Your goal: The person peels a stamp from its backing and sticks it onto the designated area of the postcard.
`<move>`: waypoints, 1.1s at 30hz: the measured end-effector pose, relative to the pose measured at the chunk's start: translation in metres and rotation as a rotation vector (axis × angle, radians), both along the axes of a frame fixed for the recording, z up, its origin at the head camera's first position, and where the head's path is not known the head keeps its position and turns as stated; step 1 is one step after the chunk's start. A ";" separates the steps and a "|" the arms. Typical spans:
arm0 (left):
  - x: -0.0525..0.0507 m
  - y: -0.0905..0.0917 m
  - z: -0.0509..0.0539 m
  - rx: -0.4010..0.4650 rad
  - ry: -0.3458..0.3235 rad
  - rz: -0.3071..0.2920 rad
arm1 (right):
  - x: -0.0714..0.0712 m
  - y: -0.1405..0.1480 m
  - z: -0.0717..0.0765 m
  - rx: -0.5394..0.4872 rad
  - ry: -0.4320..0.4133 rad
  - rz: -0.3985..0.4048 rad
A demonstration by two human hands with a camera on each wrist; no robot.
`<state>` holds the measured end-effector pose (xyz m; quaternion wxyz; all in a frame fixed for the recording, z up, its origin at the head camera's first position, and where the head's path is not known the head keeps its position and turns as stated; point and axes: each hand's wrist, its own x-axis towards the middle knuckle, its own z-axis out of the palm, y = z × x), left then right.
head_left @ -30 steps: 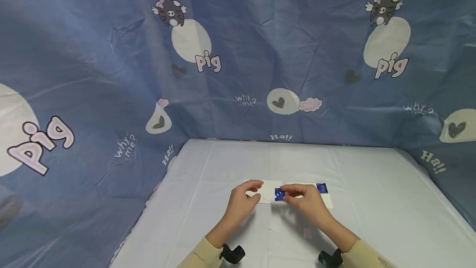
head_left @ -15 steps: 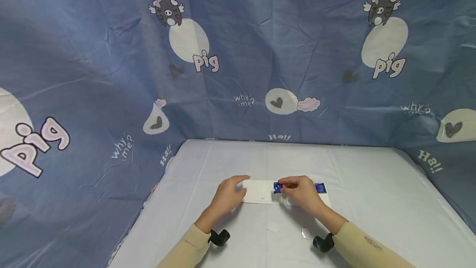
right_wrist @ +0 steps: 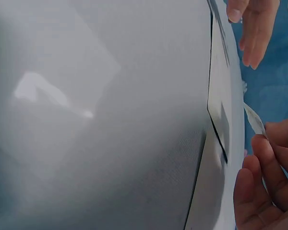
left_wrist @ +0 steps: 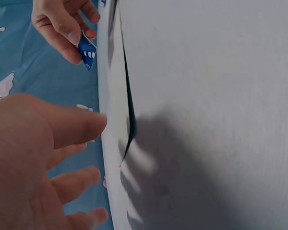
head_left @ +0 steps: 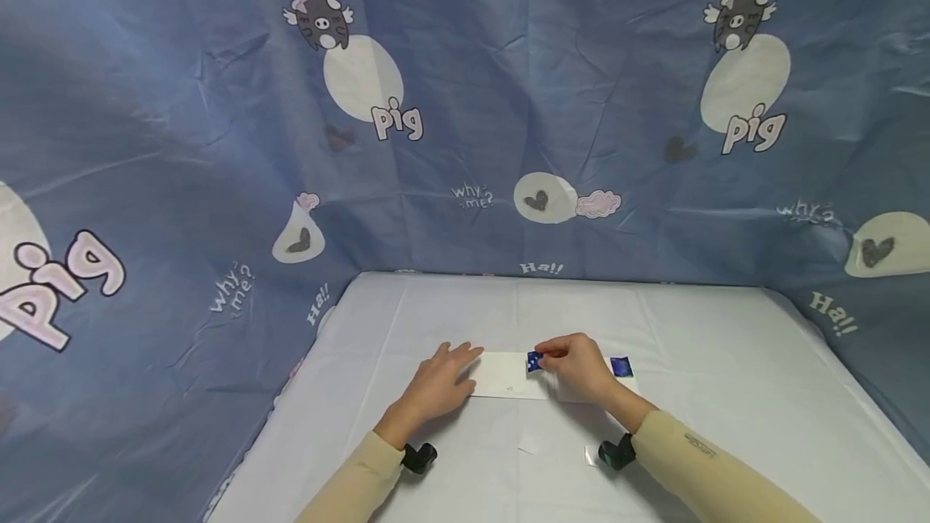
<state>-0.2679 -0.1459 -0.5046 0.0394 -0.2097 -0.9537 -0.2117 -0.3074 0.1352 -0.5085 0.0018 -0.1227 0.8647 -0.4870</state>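
Observation:
A small blue square with white marks, perhaps a sticker [head_left: 534,361], is pinched between the thumb and finger of my right hand [head_left: 580,366], above the right end of a white card [head_left: 500,374]. My left hand [head_left: 437,384] is spread beside that card's left end, fingers apart and holding nothing. In the left wrist view the blue sticker [left_wrist: 87,51] hangs point down, slightly curved. The right wrist view shows the sticker's pale back [right_wrist: 254,119]. A second white card [head_left: 574,391], partly covered by my right hand, bears a dark blue square [head_left: 621,367] at its upper right.
A small clear, shiny piece [head_left: 590,455] lies nearer me, beside the right wrist camera [head_left: 617,452]. The white-covered table [head_left: 436,313] meets a blue patterned curtain [head_left: 450,119] at its back and left. Both cards lie flat, side by side.
My left hand has drawn back leftwards from over the white card and opened. My right hand has shifted slightly left and away from me, still pinching the blue sticker.

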 end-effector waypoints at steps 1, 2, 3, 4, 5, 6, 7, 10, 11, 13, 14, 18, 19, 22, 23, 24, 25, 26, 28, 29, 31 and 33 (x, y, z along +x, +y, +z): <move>0.000 0.000 -0.001 -0.012 -0.002 -0.007 | -0.001 -0.001 0.000 0.001 -0.004 0.001; -0.001 -0.001 -0.002 -0.022 -0.012 -0.012 | -0.002 -0.001 -0.001 0.003 -0.005 0.001; -0.001 -0.001 -0.003 -0.029 -0.025 -0.016 | -0.003 -0.002 -0.001 0.004 -0.007 0.000; -0.001 -0.001 -0.003 -0.033 -0.038 -0.019 | -0.005 -0.003 -0.002 0.009 -0.012 -0.002; -0.002 -0.002 -0.004 -0.034 -0.051 -0.021 | -0.006 -0.004 -0.003 0.011 -0.017 -0.004; -0.002 -0.002 -0.005 -0.034 -0.062 -0.021 | -0.007 -0.004 -0.004 0.014 -0.023 -0.007; -0.002 -0.002 -0.005 -0.034 -0.076 -0.019 | -0.008 -0.005 -0.006 0.019 -0.028 -0.011; -0.003 -0.002 -0.007 -0.029 -0.103 -0.008 | -0.011 -0.007 -0.009 0.030 -0.037 -0.020; -0.003 -0.002 -0.007 -0.032 -0.108 -0.004 | -0.012 -0.007 -0.009 0.036 -0.038 -0.022; -0.003 -0.001 -0.007 -0.040 -0.114 -0.001 | -0.013 -0.008 -0.009 0.052 -0.033 -0.023; -0.003 -0.001 -0.007 -0.039 -0.116 -0.001 | -0.013 -0.008 -0.009 0.059 -0.032 -0.022; -0.002 0.001 -0.006 -0.035 -0.121 0.003 | -0.013 -0.008 -0.008 0.096 -0.025 -0.014; -0.002 0.001 -0.006 -0.034 -0.122 0.003 | -0.013 -0.008 -0.008 0.103 -0.020 -0.011; -0.001 0.002 -0.008 -0.047 -0.119 0.007 | -0.013 -0.008 -0.009 0.118 -0.015 -0.008; -0.001 0.003 -0.008 -0.055 -0.115 0.008 | -0.013 -0.009 -0.009 0.122 -0.015 -0.008; -0.002 0.003 -0.009 -0.064 -0.112 0.008 | -0.013 -0.009 -0.010 0.125 -0.016 -0.009; -0.002 0.003 -0.009 -0.072 -0.110 0.009 | -0.014 -0.009 -0.010 0.128 -0.015 -0.009; -0.002 0.003 -0.009 -0.075 -0.110 0.010 | -0.014 -0.009 -0.010 0.130 -0.020 -0.011; -0.002 0.003 -0.009 -0.081 -0.110 0.011 | -0.014 -0.010 -0.009 0.133 -0.013 -0.008; -0.002 0.003 -0.008 -0.081 -0.112 0.011 | -0.014 -0.010 -0.009 0.135 -0.014 -0.009; -0.002 0.004 -0.008 -0.078 -0.119 0.012 | -0.015 -0.010 -0.009 0.141 -0.015 -0.012; -0.002 0.005 -0.007 -0.076 -0.126 0.012 | -0.015 -0.011 -0.009 0.150 -0.007 -0.016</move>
